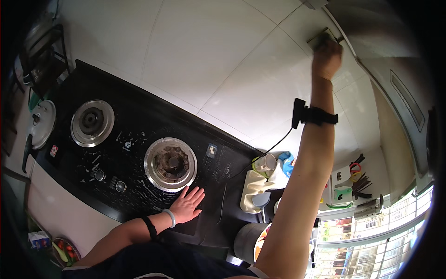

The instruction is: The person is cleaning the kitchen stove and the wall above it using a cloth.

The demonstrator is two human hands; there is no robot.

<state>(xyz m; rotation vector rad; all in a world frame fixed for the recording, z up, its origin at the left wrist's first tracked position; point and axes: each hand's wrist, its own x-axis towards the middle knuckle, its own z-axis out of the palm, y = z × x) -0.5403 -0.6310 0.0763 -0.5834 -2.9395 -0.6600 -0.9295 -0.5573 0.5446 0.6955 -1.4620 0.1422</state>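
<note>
My left hand (186, 207) rests palm down with fingers spread on the front of the black gas cooktop (130, 146), just below the right burner (171, 164). It holds nothing. High on the tiled wall (216, 52), my right hand (327, 61) is raised at arm's length, its fingers closed on a dark pad or cloth (322, 40). That item is blurred and partly covered by the fingers. It lies over a square wall plate (313, 41), close to the range hood's edge. White wet streaks mark the cooktop around the left burner (92, 123) and the knobs (121, 186).
A pan lid (41, 123) stands at the cooktop's left end. To the right are a cream tray (249, 191), a mug (267, 162), a grey spatula (261, 199) and a pot (249, 240). A knife holder (341, 188) and the range hood (393, 94) flank my right arm. A cable runs from my right wrist strap.
</note>
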